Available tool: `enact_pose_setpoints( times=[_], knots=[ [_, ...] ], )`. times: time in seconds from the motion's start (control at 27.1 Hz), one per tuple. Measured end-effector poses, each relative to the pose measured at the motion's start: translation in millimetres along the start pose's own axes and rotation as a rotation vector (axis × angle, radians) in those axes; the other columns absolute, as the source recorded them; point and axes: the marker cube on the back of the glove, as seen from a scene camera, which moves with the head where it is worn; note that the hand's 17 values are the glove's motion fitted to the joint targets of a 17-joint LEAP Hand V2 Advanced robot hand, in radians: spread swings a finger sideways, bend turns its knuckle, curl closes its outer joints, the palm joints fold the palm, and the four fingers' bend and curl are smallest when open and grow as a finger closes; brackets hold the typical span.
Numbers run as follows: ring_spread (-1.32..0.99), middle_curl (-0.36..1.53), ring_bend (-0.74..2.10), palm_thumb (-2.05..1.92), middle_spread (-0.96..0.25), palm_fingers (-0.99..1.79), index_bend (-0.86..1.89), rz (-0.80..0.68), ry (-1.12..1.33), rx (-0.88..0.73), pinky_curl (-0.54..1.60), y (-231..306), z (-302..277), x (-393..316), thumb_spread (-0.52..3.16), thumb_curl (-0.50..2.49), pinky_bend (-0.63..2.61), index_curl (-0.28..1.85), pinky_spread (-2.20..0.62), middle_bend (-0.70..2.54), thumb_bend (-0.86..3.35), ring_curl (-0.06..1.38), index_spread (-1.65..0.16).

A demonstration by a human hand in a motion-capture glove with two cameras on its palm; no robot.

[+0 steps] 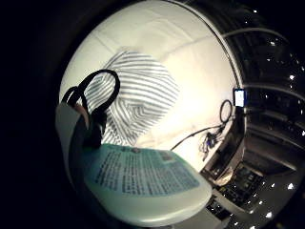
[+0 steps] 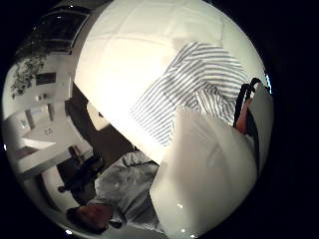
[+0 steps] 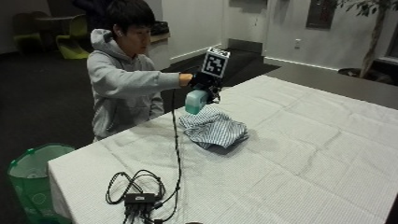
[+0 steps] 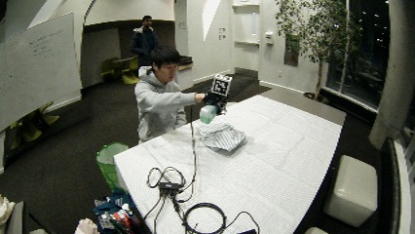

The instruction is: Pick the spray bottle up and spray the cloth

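A pale green spray bottle (image 3: 196, 101) hangs in the air above the table, gripped by my gloved right hand (image 3: 202, 80) near its top. Its body fills much of both palm views, label side (image 1: 143, 174) in one and plain side (image 2: 209, 174) in the other. Just below and slightly right of the bottle lies a crumpled blue-and-white striped cloth (image 3: 213, 129) on the white tablecloth. The cloth also shows beyond the bottle (image 1: 138, 98) (image 2: 199, 79). The bottle's nozzle and trigger are hidden behind the hand.
The table (image 3: 298, 154) is covered with a white cloth. A black box with coiled cables (image 3: 138, 193) sits near the table's front left corner, with one cable running up to the hand. A green bin (image 3: 34, 179) stands on the floor beside the table.
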Motion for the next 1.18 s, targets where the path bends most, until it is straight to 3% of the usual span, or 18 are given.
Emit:
enact_pose_setpoints(
  times=[0.18,0.37,0.59,0.78,0.96,1.11,1.18],
  knots=[
    [-0.17,0.52,0.57,0.95,-0.07,1.38,0.6,-0.007,-0.064,-0.043,0.45,-8,25,-16,0.0,0.7,0.34,0.56,-0.27,0.71,-0.03,0.47,-0.21],
    [-0.17,0.51,0.57,0.95,-0.07,1.38,0.6,-0.047,-0.124,0.0,0.45,-3,13,-25,0.0,0.7,0.34,0.56,-0.27,0.71,-0.03,0.47,-0.21],
    [-0.17,0.51,0.57,0.95,-0.07,1.38,0.59,-0.176,-0.457,0.214,0.45,10,-42,-47,0.0,0.7,0.34,0.56,-0.27,0.71,-0.03,0.48,-0.21],
    [-0.17,0.52,0.56,0.95,-0.07,1.38,0.59,-0.358,-0.913,0.424,0.45,17,-69,-85,0.01,0.71,0.34,0.56,-0.27,0.72,-0.03,0.48,-0.21],
    [-0.17,0.52,0.56,0.95,-0.07,1.37,0.59,-0.619,-1.303,0.391,0.45,23,-50,-134,0.02,0.71,0.34,0.56,-0.27,0.71,-0.03,0.48,-0.2],
    [-0.17,0.51,0.56,0.96,-0.07,1.36,0.59,-0.548,-1.402,0.527,0.45,-17,-33,-175,0.02,0.71,0.34,0.56,-0.27,0.71,-0.03,0.48,-0.19],
    [-0.17,0.51,0.55,0.96,-0.07,1.36,0.59,-0.576,-1.341,0.466,0.45,-28,-6,-181,0.03,0.71,0.34,0.57,-0.28,0.7,-0.03,0.48,-0.19]
  ],
)
